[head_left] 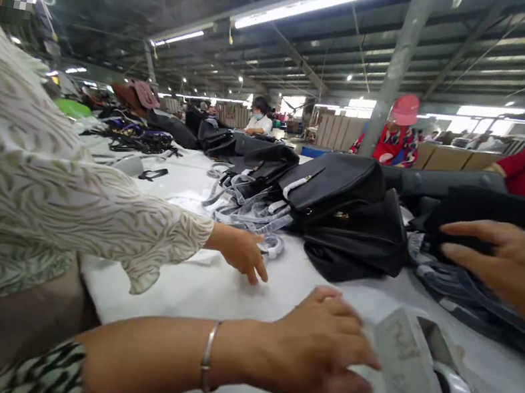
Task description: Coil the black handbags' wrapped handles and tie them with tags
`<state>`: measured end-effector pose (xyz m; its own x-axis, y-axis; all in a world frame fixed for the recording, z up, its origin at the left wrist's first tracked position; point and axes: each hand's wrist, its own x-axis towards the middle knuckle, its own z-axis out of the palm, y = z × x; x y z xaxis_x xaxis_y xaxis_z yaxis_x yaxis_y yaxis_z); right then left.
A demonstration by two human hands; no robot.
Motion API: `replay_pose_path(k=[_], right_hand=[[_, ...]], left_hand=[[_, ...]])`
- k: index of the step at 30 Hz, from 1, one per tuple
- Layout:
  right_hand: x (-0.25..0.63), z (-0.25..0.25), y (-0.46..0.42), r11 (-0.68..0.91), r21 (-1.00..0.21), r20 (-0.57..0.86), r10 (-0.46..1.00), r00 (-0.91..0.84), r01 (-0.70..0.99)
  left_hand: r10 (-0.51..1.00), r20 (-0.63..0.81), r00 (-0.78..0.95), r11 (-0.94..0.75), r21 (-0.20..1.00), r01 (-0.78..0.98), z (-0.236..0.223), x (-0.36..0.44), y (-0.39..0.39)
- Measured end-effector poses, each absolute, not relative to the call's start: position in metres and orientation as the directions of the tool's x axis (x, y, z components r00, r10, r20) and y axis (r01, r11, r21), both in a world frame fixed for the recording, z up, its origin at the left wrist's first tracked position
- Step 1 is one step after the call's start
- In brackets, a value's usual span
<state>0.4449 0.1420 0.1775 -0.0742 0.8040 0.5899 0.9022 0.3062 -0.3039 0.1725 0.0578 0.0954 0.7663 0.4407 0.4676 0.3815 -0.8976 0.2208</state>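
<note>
My left hand [319,352], with a silver bangle on the wrist, reaches across the white table [204,295]. Its fingers are held together and touch the end of a flat grey box-like holder [408,378] at the lower right. My right hand [509,264] comes in from the right edge, its fingers stretched out over a dark bag part [503,212] with nothing gripped. Between the two hands lies a pile of black handbags [342,204]. To my left, a co-worker's hand [242,252] in a patterned sleeve rests on the table by plastic-wrapped straps [250,211].
More black bags and straps [136,133] run down the long table. Other people work at the far end and on the right side behind cardboard boxes [447,158]. A steel pillar [396,71] stands behind the bags. The co-worker's body fills the left.
</note>
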Motion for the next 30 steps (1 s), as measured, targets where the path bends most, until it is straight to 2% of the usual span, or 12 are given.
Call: replay_pose_path(k=[2, 4, 6, 8, 12, 16, 19, 22, 26, 28, 30], right_hand=[[0.396, 0.161, 0.131, 0.324, -0.200, 0.445, 0.871, -0.209, 0.925], [0.339, 0.141, 0.124, 0.461, -0.112, 0.335, 0.851, -0.404, 0.880], [0.286, 0.119, 0.122, 0.511, -0.057, 0.240, 0.841, -0.485, 0.858], [0.247, 0.098, 0.127, 0.519, -0.014, 0.175, 0.843, -0.509, 0.854], [0.207, 0.067, 0.162, 0.503, 0.105, 0.145, 0.845, -0.514, 0.858], [0.188, 0.050, 0.203, 0.503, 0.218, 0.055, 0.849, -0.525, 0.836], [0.176, 0.043, 0.212, 0.543, 0.250, 0.005, 0.827, -0.562, 0.802], [0.165, 0.041, 0.190, 0.622, 0.179, -0.003, 0.775, -0.632, 0.762], [0.158, 0.049, 0.140, 0.740, -0.061, -0.033, 0.670, -0.742, 0.670], [0.156, 0.059, 0.134, 0.726, -0.212, -0.061, 0.659, -0.750, 0.655], [0.150, 0.069, 0.151, 0.659, -0.255, 0.029, 0.737, -0.675, 0.708]], left_hand=[[0.472, 0.474, 0.743, -0.881, 0.258, 0.395, 0.072, 0.125, 0.043], [0.481, 0.485, 0.731, -0.877, 0.252, 0.409, 0.053, 0.089, 0.040], [0.515, 0.524, 0.679, -0.855, 0.253, 0.454, 0.040, 0.062, 0.047], [0.567, 0.588, 0.577, -0.811, 0.277, 0.515, 0.032, 0.041, 0.061], [0.600, 0.701, 0.386, -0.739, 0.300, 0.603, 0.015, 0.010, 0.088], [0.598, 0.743, 0.300, -0.715, 0.326, 0.619, 0.003, -0.004, 0.102], [0.573, 0.782, 0.243, -0.727, 0.349, 0.591, 0.006, -0.007, 0.102], [0.551, 0.821, 0.149, -0.733, 0.391, 0.558, 0.017, -0.010, 0.100], [0.541, 0.840, -0.028, -0.706, 0.473, 0.527, 0.028, -0.016, 0.098], [0.549, 0.831, -0.085, -0.687, 0.507, 0.520, 0.030, -0.018, 0.097], [0.565, 0.821, -0.077, -0.681, 0.517, 0.519, 0.029, -0.017, 0.097]])
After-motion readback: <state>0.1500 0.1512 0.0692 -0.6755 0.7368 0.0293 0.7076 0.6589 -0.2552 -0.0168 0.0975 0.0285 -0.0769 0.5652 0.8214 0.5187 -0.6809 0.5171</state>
